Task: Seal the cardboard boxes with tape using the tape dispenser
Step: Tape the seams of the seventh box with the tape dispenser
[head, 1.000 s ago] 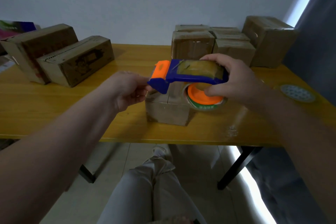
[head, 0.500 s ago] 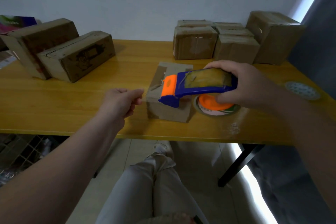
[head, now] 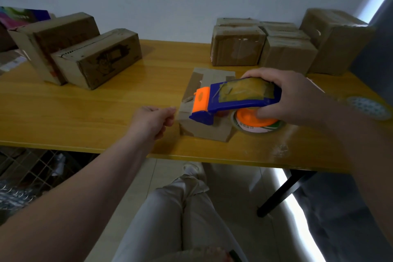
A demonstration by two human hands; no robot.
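Note:
A small cardboard box lies flat near the front of the yellow table, with strips of tape on its left part. My right hand grips a blue and orange tape dispenser, whose nose rests low on the box's front left corner. The orange-hubbed tape roll hangs just right of the box. My left hand is just left of the box, thumb and forefinger pinched together next to its edge, apparently on the end of clear tape, which is barely visible.
Two long cardboard boxes lie at the back left. Several stacked boxes stand at the back right. A round patterned disc lies at the table's right edge. My legs are below the front edge.
The dispenser came down from above the box onto its front left part. My left hand drew back from the dispenser's nose to the box's left side.

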